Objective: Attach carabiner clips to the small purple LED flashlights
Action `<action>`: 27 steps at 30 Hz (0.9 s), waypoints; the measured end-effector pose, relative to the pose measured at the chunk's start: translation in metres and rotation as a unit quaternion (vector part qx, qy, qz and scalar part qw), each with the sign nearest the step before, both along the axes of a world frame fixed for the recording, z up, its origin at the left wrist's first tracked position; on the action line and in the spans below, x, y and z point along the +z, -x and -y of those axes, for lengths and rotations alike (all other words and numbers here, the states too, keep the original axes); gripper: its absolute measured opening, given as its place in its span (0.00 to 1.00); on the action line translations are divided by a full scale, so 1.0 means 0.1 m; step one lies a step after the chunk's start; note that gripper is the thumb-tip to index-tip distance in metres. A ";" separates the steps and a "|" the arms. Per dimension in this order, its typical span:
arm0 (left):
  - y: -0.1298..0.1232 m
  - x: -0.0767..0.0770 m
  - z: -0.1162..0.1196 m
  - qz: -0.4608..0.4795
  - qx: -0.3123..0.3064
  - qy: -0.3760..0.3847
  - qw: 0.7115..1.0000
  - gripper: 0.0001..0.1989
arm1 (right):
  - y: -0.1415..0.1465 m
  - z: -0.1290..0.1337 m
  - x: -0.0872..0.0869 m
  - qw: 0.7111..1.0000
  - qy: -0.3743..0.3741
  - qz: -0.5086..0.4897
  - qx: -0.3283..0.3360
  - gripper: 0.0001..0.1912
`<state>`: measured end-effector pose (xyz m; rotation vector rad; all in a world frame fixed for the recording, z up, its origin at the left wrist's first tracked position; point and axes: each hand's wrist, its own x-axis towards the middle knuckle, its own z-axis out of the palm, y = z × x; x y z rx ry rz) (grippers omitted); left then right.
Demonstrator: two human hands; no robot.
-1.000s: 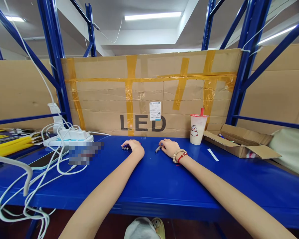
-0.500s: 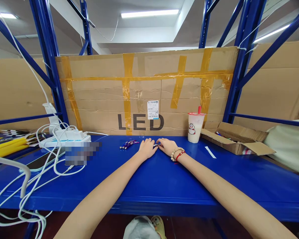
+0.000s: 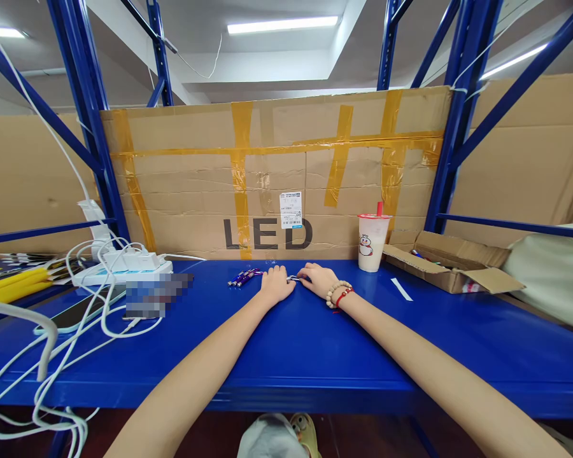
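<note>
Centrally — left hand (image 3: 277,284) and right hand (image 3: 318,280), fingers around one pen (image 3: 293,278) — one cup (image 3: 372,245).

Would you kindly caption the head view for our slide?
Bare left hand and right hand at slim silvery object on blue metal shelf near shiny purple pens.

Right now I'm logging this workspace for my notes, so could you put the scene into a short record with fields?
Left hand: palm down, at one end of a slim object; grip unclear
Right hand: fingertips at its other end; grip unclear
Beside left hand: purple pen-like items
Right of hands: upright cup with red straw; white strip; open carton
Far left: white cables, phone
Behind: taped cardboard marked LED
</note>
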<state>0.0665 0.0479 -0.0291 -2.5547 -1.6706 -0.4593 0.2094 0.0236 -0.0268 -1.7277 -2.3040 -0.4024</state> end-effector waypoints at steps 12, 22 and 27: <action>-0.01 -0.01 0.01 -0.002 -0.019 0.002 1.000 0.16 | 0.04 0.03 0.01 0.999 -0.015 0.017 0.036 0.10; 0.00 0.03 0.05 0.027 -0.029 0.006 0.999 0.13 | 0.07 0.10 0.06 1.000 -0.017 0.025 -0.003 0.12; -0.01 0.01 0.02 0.038 -0.029 0.002 0.999 0.19 | 0.06 0.08 0.05 0.999 -0.033 0.006 0.009 0.12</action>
